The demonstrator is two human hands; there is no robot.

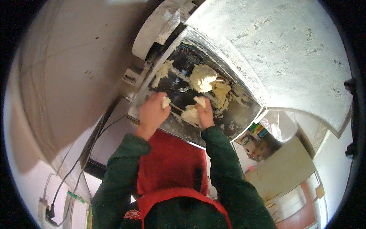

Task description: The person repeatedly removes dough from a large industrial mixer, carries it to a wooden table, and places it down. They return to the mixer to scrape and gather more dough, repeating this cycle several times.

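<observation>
Both hands are inside the dark, flour-crusted trough (237, 114) of what looks like a dough mixer. My left hand (151, 113), near the trough's left wall, grips a small piece of pale dough (165, 102). Toward the middle, my right hand (205, 114) is closed around another dough piece (199, 100). Just left of the right fingers is a flatter dough lump (189, 115); whether it joins the held piece I cannot tell. A large smooth lump of dough (203, 78) sits farther in, beside a yellower mass (221, 93). Ragged dough (162, 73) clings near the left wall.
Metal mixing bars (178, 73) cross the trough. A white, dough-spattered panel (286, 48) rises at right, and a rounded housing (154, 31) stands at upper left. Cables (85, 148) hang along the left wall. A pale cabinet (283, 169) and a plastic-lined bin (281, 126) stand lower right.
</observation>
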